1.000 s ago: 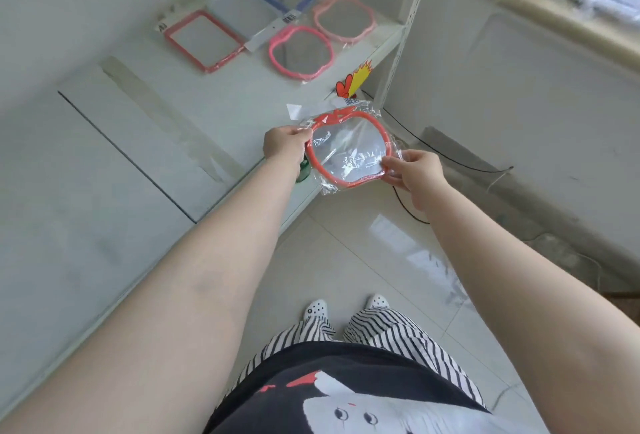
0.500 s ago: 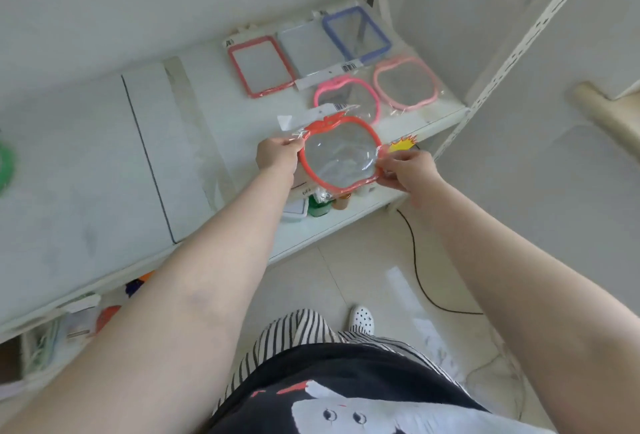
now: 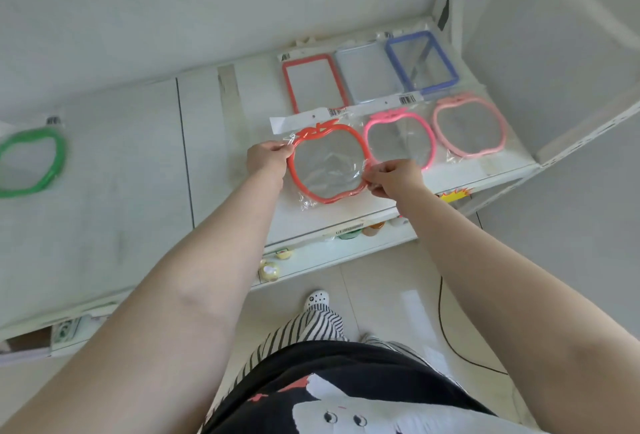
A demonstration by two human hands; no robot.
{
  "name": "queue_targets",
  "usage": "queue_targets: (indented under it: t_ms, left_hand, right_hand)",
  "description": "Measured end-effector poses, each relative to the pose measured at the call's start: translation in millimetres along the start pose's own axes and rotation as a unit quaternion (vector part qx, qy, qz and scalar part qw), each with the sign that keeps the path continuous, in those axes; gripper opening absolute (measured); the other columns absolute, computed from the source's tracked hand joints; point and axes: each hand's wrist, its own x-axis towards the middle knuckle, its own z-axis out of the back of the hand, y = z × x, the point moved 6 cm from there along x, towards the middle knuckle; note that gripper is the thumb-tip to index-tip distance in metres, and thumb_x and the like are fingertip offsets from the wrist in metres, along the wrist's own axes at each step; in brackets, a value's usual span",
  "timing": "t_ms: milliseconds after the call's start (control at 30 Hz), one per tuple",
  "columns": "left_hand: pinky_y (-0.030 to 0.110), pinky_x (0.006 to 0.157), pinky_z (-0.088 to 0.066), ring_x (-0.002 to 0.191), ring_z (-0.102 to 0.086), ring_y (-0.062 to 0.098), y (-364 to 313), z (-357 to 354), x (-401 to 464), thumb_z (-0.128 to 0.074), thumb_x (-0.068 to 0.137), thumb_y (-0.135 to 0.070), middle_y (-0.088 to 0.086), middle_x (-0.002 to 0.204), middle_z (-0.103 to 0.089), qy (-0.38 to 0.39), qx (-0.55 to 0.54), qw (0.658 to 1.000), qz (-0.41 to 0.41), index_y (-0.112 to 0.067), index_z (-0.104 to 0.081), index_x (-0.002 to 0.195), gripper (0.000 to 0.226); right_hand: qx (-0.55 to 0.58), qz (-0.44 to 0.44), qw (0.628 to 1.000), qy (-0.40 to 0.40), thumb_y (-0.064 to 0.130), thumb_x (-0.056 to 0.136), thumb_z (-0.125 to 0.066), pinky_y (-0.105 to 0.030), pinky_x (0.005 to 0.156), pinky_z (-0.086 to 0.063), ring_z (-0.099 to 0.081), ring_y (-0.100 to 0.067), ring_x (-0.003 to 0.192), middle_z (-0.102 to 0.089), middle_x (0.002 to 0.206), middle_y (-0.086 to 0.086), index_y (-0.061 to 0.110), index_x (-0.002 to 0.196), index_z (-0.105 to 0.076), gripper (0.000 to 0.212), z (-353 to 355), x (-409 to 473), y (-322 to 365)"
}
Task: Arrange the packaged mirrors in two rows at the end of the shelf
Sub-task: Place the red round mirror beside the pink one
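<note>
Both hands are on the red apple-shaped mirror point(image 3: 327, 163), still in its clear wrapper, and it sits low over the white shelf point(image 3: 138, 156). The left hand point(image 3: 265, 158) pinches the wrapper at the mirror's upper left edge; the right hand point(image 3: 394, 179) has its fingers closed on the lower right edge. The hands are apart, one on each side of the frame.

Taking that red mirror as the mark: just to its right lies the bright pink apple mirror point(image 3: 398, 139), the frames almost touching, and beyond that the pale pink apple mirror point(image 3: 469, 125) near the shelf's end. Behind it runs the back row: the red rectangular mirror point(image 3: 313, 83), the clear-framed mirror point(image 3: 367, 75) and the blue rectangular mirror point(image 3: 420, 62), side by side against the wall.

Far off to the left of the red mirror, well apart from the rest, a green apple mirror point(image 3: 33, 159) lies alone on the shelf.
</note>
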Motion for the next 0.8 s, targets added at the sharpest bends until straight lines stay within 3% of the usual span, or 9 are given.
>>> queue_targets:
  t_ms: [167, 267, 367, 433, 500, 567, 633, 700, 800]
  left_hand:
    - [0.031, 0.081, -0.052, 0.078, -0.06, 0.02, -2, -11, 32, -0.07, 0.081, -0.009, 0.007, 0.086, -0.067, 0.027, 0.008, 1.0, 0.011, -0.008, -0.073, 0.1, 0.019]
    - [0.037, 0.092, -0.055, 0.081, -0.064, 0.022, 4, -17, 45, -0.071, 0.078, -0.005, 0.011, 0.089, -0.07, 0.038, 0.016, 0.999, 0.017, -0.012, -0.071, 0.085, 0.01]
    - [0.04, 0.091, -0.056, 0.078, -0.065, 0.023, 16, -20, 57, -0.072, 0.075, -0.003, 0.016, 0.098, -0.074, 0.037, 0.043, 0.998, 0.025, -0.019, -0.068, 0.077, 0.016]
    - [0.038, 0.09, -0.056, 0.085, -0.068, 0.026, 14, -19, 56, -0.074, 0.075, -0.008, 0.016, 0.102, -0.073, 0.028, 0.08, 0.996, 0.017, -0.017, -0.067, 0.084, 0.016]
    - [0.037, 0.092, -0.053, 0.104, -0.065, 0.029, 4, -16, 52, -0.076, 0.075, -0.018, 0.013, 0.116, -0.065, -0.006, 0.178, 0.984, -0.024, -0.01, -0.06, 0.107, 0.036]
    - [0.039, 0.093, -0.049, 0.117, -0.054, 0.032, -17, -15, 41, -0.075, 0.077, -0.026, 0.014, 0.127, -0.052, -0.059, 0.3, 0.944, -0.121, -0.008, -0.049, 0.12, 0.054]
    - [0.039, 0.099, -0.043, 0.125, -0.045, 0.031, -39, -32, 27, -0.07, 0.081, -0.027, 0.011, 0.133, -0.045, -0.051, 0.38, 0.887, -0.259, -0.014, -0.047, 0.129, 0.056]
    - [0.038, 0.111, -0.033, 0.137, -0.034, 0.031, -46, -62, 16, -0.067, 0.083, -0.03, 0.009, 0.146, -0.038, 0.043, 0.435, 0.828, -0.353, -0.021, -0.042, 0.139, 0.062]
    - [0.049, 0.121, -0.007, 0.15, -0.002, 0.033, -35, -98, 9, -0.062, 0.086, -0.043, 0.007, 0.162, -0.009, 0.176, 0.498, 0.777, -0.343, -0.032, -0.026, 0.15, 0.074]
  right_hand:
    - [-0.008, -0.014, 1.0, -0.019, 0.0, 0.079, -0.072, -0.037, 0.077, -0.06, -0.055, -0.021, 0.052, -0.061, 0.059, -0.012, 0.003, 0.063, -0.063, 0.018, -11, 19, 3]
    - [-0.028, -0.024, 0.999, -0.033, 0.001, 0.078, -0.072, -0.034, 0.072, -0.061, -0.059, -0.02, 0.05, -0.063, 0.06, -0.012, 0.005, 0.063, -0.062, 0.018, -12, 24, 0]
    - [-0.075, -0.028, 0.996, -0.048, 0.004, 0.075, -0.072, -0.039, 0.076, -0.061, -0.066, -0.025, 0.055, -0.066, 0.061, -0.01, 0.003, 0.071, -0.064, 0.009, -13, 27, -2]
    - [-0.086, -0.031, 0.994, -0.058, 0.005, 0.075, -0.071, -0.041, 0.077, -0.061, -0.069, -0.029, 0.061, -0.068, 0.066, -0.013, 0.004, 0.072, -0.063, 0.009, -13, 27, -2]
    - [-0.097, -0.033, 0.993, -0.068, 0.004, 0.076, -0.07, -0.039, 0.077, -0.06, -0.072, -0.03, 0.065, -0.071, 0.071, -0.015, 0.007, 0.066, -0.059, 0.015, -13, 27, -2]
    - [-0.105, -0.029, 0.991, -0.073, 0.005, 0.077, -0.069, -0.038, 0.074, -0.058, -0.072, -0.031, 0.066, -0.072, 0.074, -0.017, 0.009, 0.064, -0.058, 0.018, -13, 26, 0]
    - [-0.109, -0.031, 0.991, -0.078, 0.006, 0.078, -0.069, -0.036, 0.068, -0.057, -0.073, -0.031, 0.068, -0.071, 0.072, -0.016, 0.01, 0.062, -0.057, 0.021, -13, 26, 0]
    - [-0.109, -0.035, 0.99, -0.081, 0.007, 0.079, -0.069, -0.028, 0.055, -0.051, -0.073, -0.031, 0.068, -0.07, 0.07, -0.014, 0.011, 0.062, -0.055, 0.023, -13, 26, 0]
    - [-0.104, -0.035, 0.991, -0.081, 0.009, 0.08, -0.069, -0.021, 0.045, -0.04, -0.072, -0.03, 0.065, -0.071, 0.072, -0.014, 0.012, 0.063, -0.053, 0.023, -13, 27, -2]
